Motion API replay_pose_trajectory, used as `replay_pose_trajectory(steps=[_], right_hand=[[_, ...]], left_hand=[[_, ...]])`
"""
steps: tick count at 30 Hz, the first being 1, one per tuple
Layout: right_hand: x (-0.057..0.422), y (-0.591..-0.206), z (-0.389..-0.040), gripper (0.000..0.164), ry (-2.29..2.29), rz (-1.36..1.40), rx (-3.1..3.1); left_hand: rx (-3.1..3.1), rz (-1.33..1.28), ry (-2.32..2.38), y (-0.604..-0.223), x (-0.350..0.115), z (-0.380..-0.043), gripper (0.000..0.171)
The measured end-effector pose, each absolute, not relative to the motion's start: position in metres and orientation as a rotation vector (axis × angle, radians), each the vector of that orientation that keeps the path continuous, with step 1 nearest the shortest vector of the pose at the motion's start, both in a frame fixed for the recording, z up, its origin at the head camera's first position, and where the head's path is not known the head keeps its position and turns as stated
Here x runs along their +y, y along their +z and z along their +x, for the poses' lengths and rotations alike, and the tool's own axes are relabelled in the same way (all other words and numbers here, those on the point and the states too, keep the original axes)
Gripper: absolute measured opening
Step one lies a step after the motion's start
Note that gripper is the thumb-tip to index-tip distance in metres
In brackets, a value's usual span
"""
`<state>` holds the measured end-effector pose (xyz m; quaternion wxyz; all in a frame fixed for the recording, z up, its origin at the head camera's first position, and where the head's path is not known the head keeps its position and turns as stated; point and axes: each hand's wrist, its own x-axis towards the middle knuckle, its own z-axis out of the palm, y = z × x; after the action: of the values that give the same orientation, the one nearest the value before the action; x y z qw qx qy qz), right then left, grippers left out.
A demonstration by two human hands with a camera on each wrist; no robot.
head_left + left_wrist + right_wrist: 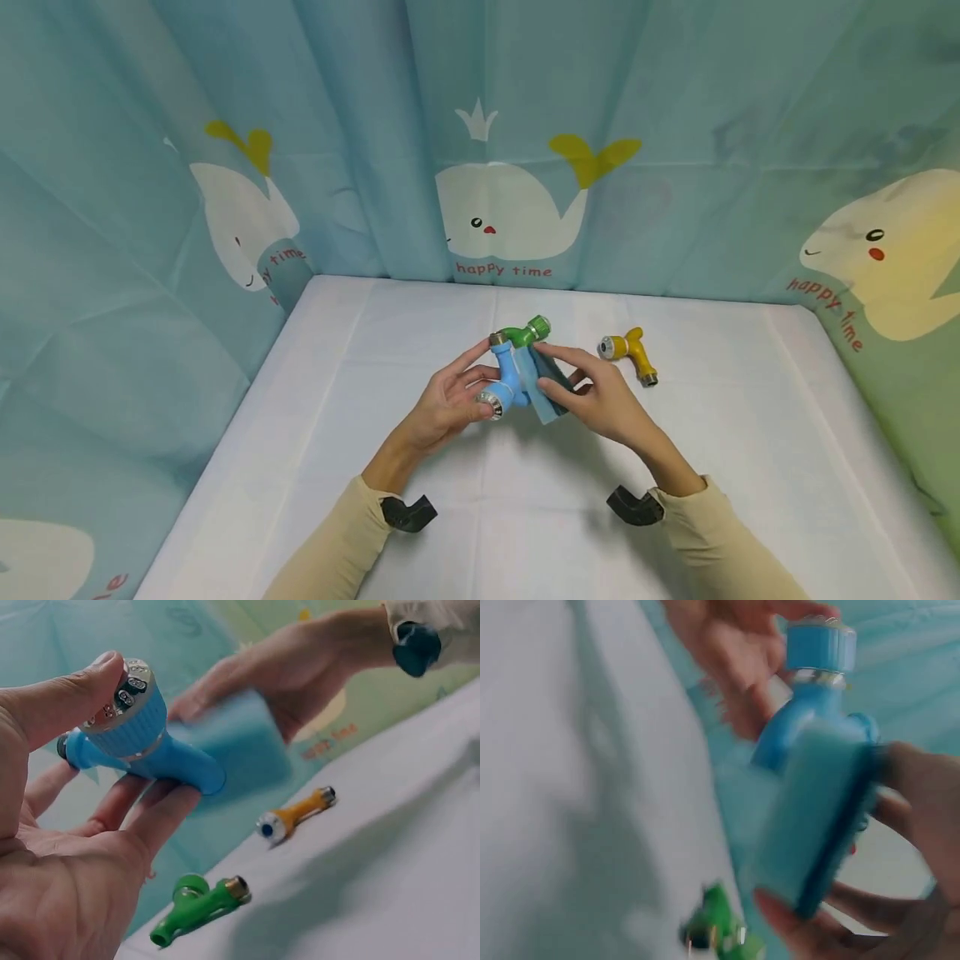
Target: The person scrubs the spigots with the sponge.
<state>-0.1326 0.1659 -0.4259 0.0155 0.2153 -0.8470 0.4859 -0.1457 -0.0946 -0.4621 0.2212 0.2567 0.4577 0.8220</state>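
A bright blue faucet (506,373) is held up over the table in my left hand (448,404). In the left wrist view, the thumb presses on the faucet's silver-faced knob (131,705) while the fingers support its body from below. My right hand (606,400) grips a sponge (534,385), light blue on one face and dark on the other. The sponge overlaps the side of the blue faucet in the head view. In the right wrist view the sponge (802,817) is blurred, with its edges between the thumb and fingers.
A green faucet (525,333) lies on the white table (375,333) just behind the hands. To the right lies a yellow faucet (636,354). A blue curtain (360,167) with printed whales hangs around the table's far and side edges.
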Motion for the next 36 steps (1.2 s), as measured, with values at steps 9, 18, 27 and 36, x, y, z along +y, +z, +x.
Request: replay_pose_trajectory(steps=[9,18,27,36], right_hand=[[0.171,-0.422,-0.139,0.045,1.547,0.679,-2.737],[0.176,-0.423,-0.141,0.045,1.463,0.692,-2.822],[0.173,-0.421,-0.141,0.048,1.3,0.775,-2.66],[0.162,-0.406,-0.152,0.049,1.101,0.836,-2.519]], left_hand=[[1.27,0.76,2.234,-0.459,-0.098,-0.15,0.099],[1.335,0.751,2.194,-0.46,-0.098,-0.151,0.099],[1.469,0.707,2.191,-0.46,-0.099,-0.152,0.1],[1.581,0.73,2.091,-0.46,-0.095,-0.151,0.092]])
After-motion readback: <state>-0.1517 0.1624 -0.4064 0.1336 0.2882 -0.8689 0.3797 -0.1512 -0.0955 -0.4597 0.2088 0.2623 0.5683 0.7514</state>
